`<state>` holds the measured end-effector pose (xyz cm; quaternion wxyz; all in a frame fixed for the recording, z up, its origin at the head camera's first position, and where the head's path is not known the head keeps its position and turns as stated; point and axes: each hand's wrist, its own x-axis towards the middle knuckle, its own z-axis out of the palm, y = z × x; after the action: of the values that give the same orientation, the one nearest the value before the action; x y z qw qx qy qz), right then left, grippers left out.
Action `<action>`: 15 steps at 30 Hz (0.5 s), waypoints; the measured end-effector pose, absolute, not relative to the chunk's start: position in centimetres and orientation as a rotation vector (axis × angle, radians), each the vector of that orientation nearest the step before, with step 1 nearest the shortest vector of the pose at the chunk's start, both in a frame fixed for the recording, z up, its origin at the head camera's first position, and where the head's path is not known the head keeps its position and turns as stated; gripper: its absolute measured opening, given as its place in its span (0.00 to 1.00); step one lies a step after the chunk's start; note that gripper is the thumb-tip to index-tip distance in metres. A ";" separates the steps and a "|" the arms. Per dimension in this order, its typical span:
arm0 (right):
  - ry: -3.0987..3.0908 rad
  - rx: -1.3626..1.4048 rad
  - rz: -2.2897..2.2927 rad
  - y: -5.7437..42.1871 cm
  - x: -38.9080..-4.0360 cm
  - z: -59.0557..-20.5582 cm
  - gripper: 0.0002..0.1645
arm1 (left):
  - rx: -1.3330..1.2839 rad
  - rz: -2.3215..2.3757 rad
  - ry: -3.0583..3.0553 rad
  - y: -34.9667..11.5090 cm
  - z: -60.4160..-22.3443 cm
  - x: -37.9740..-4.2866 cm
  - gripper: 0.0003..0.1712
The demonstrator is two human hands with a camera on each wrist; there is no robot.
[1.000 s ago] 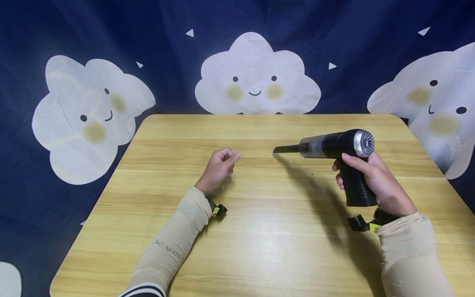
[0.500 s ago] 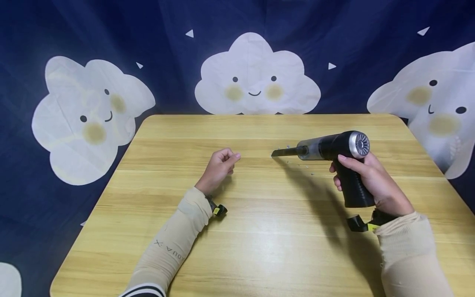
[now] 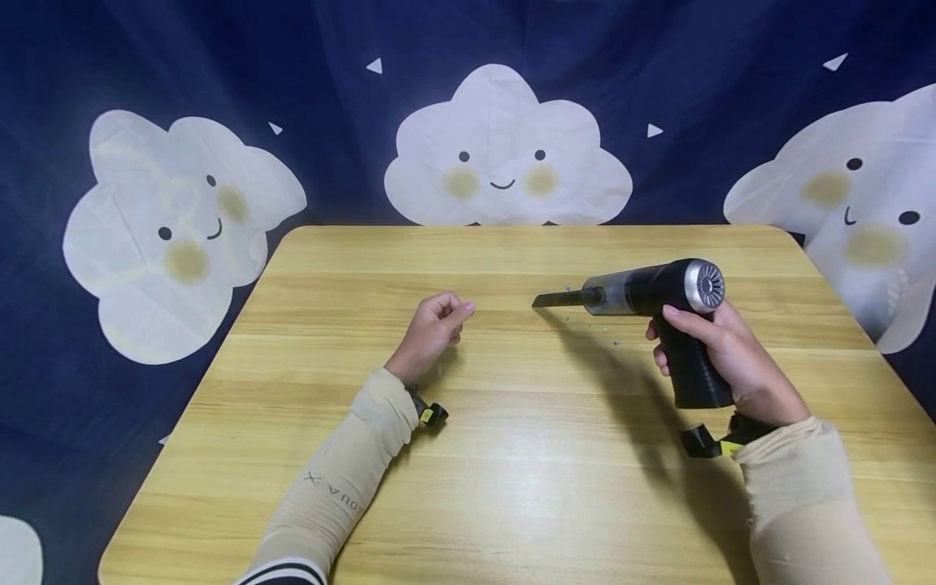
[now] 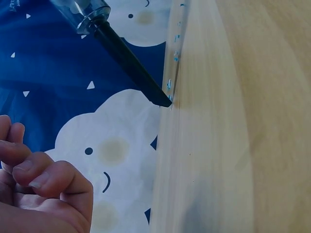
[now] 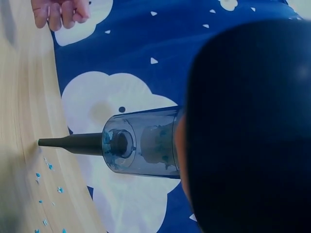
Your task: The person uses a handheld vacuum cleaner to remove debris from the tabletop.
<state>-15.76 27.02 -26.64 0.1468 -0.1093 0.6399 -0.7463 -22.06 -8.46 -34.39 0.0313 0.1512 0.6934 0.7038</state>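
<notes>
In the head view my right hand [image 3: 746, 357] grips the black handle of a handheld vacuum cleaner [image 3: 665, 288]. Its thumb lies along the top of the handle. The narrow nozzle [image 5: 73, 144] slants down to the left, its tip right at the tabletop. Blue scraps show inside the clear dust cup [image 5: 146, 145]. Several small blue scraps [image 5: 60, 190] lie scattered on the wood near the nozzle. My left hand [image 3: 435, 329] holds nothing and stays left of the nozzle tip, fingers loosely curled.
The wooden table [image 3: 468, 487] has rounded corners and reaches back to a dark blue curtain [image 3: 336, 146] printed with smiling clouds. A black wrist camera [image 3: 702, 440] sits under my right wrist, and another [image 3: 434, 414] at my left.
The vacuum cleaner has shifted slightly left and nearer to me. Blue scraps behind the nozzle have come into view, and those at its tip no longer show. The left hand stays still.
</notes>
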 end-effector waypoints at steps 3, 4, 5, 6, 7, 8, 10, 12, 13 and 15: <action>1.827 -0.316 -2.173 26.9 -15.8 -26.7 0.12 | 0.456 2.162 2.140 -8.5 -34.5 -22.1 0.17; 1.821 -0.322 -2.181 26.9 -15.8 -26.7 0.12 | 0.452 2.161 2.139 -8.5 -34.5 -22.1 0.17; 1.813 -0.328 -2.190 26.9 -15.8 -26.7 0.12 | 0.450 2.160 2.140 -8.5 -34.5 -22.1 0.16; 1.805 -0.335 -2.199 26.8 -15.9 -26.8 0.11 | 0.447 2.161 2.139 -8.5 -34.5 -22.1 0.16; 1.797 -0.344 -2.206 26.8 -15.9 -26.8 0.11 | 0.446 2.164 2.137 -8.5 -34.5 -22.1 0.16; 1.792 -0.351 -2.211 26.8 -15.9 -26.8 0.11 | 0.447 2.166 2.137 -8.4 -34.6 -22.1 0.16; 1.798 -0.349 -2.208 26.8 -15.9 -26.8 0.11 | 0.450 2.170 2.137 -8.4 -34.6 -22.1 0.17; 1.813 -0.327 -2.197 27.0 -15.9 -26.8 0.12 | 0.450 2.172 2.139 -8.4 -34.6 -22.1 0.19; 1.823 -0.314 -2.190 27.1 -15.9 -26.8 0.12 | 0.450 2.172 2.141 -8.4 -34.6 -22.1 0.20; 1.847 -0.286 -2.176 27.3 -15.8 -26.8 0.12 | 0.442 2.170 2.142 -8.4 -34.6 -22.1 0.20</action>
<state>-15.77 27.28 -26.82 0.1363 -0.0989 0.6378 -0.7516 -22.07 -8.37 -34.56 0.0305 0.1434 0.6948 0.7041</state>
